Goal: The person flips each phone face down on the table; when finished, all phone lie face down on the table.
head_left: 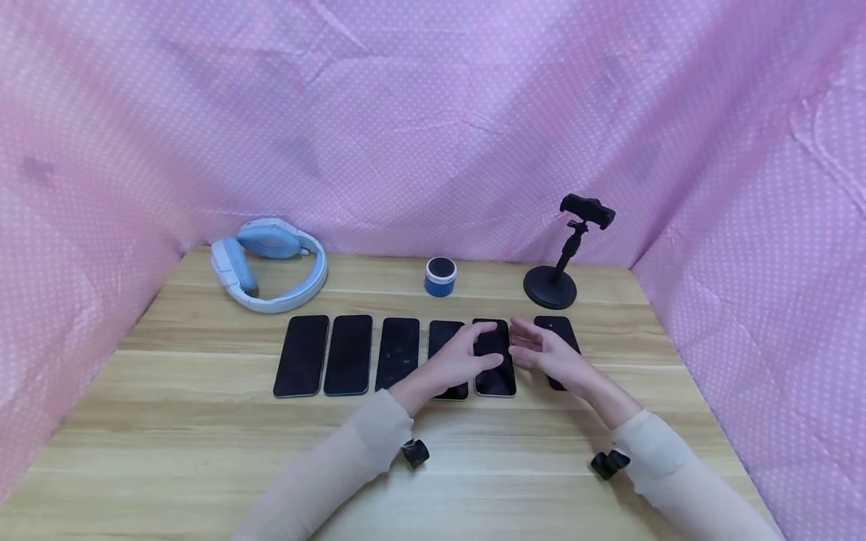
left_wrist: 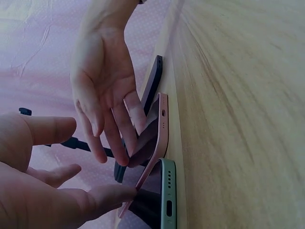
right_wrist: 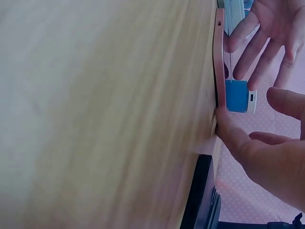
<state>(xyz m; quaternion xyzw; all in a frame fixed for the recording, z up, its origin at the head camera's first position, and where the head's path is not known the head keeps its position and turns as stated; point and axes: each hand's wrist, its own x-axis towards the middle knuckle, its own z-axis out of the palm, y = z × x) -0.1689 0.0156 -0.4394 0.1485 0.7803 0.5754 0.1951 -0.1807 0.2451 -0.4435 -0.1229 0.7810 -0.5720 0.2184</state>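
Both hands meet at the pink phone [head_left: 496,359], fifth from the left in a row of six across the middle of the tabletop [head_left: 169,443]. The left hand [head_left: 455,362] and right hand [head_left: 549,355] touch its opposite edges with straight, relaxed fingers, grasping nothing.

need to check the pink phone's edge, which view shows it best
The left wrist view: the pink phone shows its side with one edge lifted. The right wrist view shows only its thin rim; the head view shows its dark screen between both hands.
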